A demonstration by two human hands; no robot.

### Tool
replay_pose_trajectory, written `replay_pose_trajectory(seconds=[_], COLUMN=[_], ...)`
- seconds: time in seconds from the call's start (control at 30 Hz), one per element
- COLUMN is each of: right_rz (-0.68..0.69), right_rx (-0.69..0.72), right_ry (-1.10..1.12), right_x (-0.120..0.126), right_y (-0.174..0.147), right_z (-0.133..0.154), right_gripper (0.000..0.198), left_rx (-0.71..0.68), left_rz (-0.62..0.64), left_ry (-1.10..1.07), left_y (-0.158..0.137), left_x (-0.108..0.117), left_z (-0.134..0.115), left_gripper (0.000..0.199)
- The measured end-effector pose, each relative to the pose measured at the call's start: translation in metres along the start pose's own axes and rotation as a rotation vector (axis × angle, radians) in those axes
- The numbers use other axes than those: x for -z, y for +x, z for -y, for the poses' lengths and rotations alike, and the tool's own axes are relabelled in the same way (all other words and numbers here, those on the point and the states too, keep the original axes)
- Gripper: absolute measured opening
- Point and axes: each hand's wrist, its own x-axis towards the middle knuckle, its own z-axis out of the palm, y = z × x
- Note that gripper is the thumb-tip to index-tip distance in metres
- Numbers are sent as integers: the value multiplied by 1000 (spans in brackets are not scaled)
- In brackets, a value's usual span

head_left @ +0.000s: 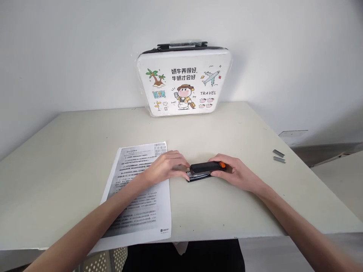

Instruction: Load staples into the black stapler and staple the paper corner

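A black stapler (204,167) with an orange rear end lies on the table, its front pointing left. The fingers of my right hand (238,173) are wrapped around its orange end. At the front end, my left hand (164,168) has thumb and fingertips closed on the tip. Between the stapler's upper arm and its base, a shiny metal part shows. Under my left hand and forearm lies a printed sheet of paper (141,206), partly covered by them and reaching over the table's front edge.
Two strips of staples (279,153) lie near the right edge of the table (195,132). A white case (195,56) with cartoon prints and a black handle leans on the wall at the back. Part of a perforated chair (98,262) shows below the front edge.
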Motion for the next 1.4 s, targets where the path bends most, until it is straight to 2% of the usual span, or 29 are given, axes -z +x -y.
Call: replay_pose_trajectory(seconds=[0.17, 0.33, 0.5, 0.57, 0.67, 0.8, 0.93, 1.17, 1.27, 1.4], right_rz=[-28, -26, -11, -10, -24, -36, -44, -76, -79, -84], right_rx=[38, 49, 4, -8, -11, -2, -6, -17, -46, -70], right_ry=[-46, -60, -41, -22, -31, -66, -99, -139, -131, -136], right_x=[-2, -2, -3, -3, -4, -6, -11, -18, -21, -25], right_y=[0, -1, -2, -2, -3, -4, -4, -9, -11, -13], right_z=[0, 1, 4, 6, 8, 7, 6, 14, 16, 15], right_gripper=[29, 30, 31, 30, 27, 28, 29, 28, 28, 27], left_rx=[-68, -32, 27, 105, 344, 550, 574, 531, 484, 496], left_rz=[14, 47, 48, -38, -198, -246, -281, -227, -211, -241], left_ry=[150, 244, 222, 251, 412, 566, 535, 291, 246, 210], left_y=[9, 10, -2, -16, -44, -75, -81, -74, -73, -71], left_x=[-5, -8, 8, 24, 52, 70, 59, 40, 37, 30], left_z=[6, 0, 0, 10, 33, 57, 60, 43, 36, 34], left_gripper=[39, 44, 42, 37, 30, 33, 29, 31, 27, 25])
